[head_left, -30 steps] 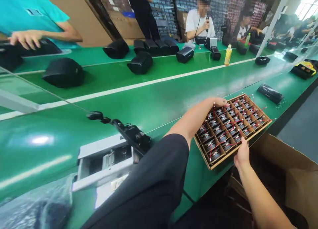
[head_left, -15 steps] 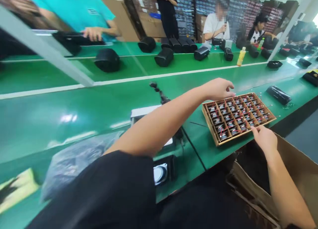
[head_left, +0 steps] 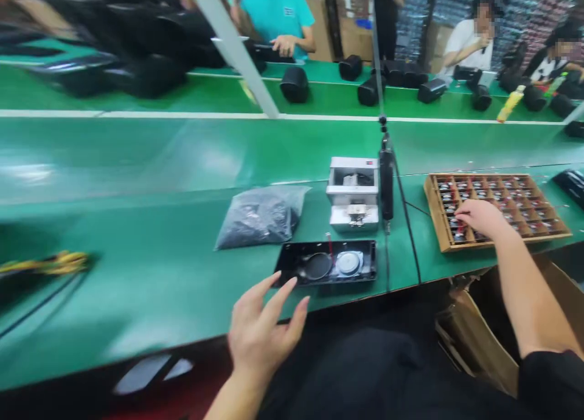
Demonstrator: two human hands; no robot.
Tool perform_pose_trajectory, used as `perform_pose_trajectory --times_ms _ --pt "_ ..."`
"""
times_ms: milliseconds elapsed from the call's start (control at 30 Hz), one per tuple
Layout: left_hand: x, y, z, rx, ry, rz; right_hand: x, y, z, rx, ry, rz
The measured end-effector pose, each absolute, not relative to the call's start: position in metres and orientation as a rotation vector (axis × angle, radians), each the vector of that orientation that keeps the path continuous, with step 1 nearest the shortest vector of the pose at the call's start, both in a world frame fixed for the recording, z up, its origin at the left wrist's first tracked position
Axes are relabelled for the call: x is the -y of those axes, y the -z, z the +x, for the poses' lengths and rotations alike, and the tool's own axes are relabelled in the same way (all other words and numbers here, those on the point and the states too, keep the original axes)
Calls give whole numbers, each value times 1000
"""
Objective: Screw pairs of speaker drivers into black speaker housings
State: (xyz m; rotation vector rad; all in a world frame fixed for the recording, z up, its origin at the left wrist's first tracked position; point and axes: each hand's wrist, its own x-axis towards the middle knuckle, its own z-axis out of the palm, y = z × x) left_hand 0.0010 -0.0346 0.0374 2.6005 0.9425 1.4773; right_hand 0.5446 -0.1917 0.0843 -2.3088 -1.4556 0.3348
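My left hand (head_left: 267, 326) is held with fingers spread at the near left corner of a black speaker housing (head_left: 292, 263), holding nothing. Inside that housing sits one round silver-backed speaker (head_left: 349, 263), beside a round opening with a red wire standing up near it. Over to the right, my right hand (head_left: 483, 218) reaches into a divided cardboard tray (head_left: 437, 222) of small speakers with red wires. Its fingertips are pinched together at a cell on the tray's left side; what they grip is too small to tell.
Behind the housing stands a silver device (head_left: 353, 195), with a black electric screwdriver (head_left: 386, 183) hanging beside it. A plastic bag of dark parts (head_left: 260, 216) lies to the left. An open cardboard box (head_left: 479, 323) is below the bench edge. Co-workers sit across the green bench (head_left: 159, 158).
My view has swung left. My left hand has left the tray's far side and come over to the black housing. My right hand has moved from the tray's near edge into its left cells.
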Motion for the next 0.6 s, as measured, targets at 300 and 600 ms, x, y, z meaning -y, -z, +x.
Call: perform_pose_trajectory --times_ms 300,600 --pt "19 -2 -15 -992 -1189 2675 201 -73 560 1557 -393 -2314" --pt "14 1 -34 -925 -1286 2620 208 -77 549 1353 -383 -2267"
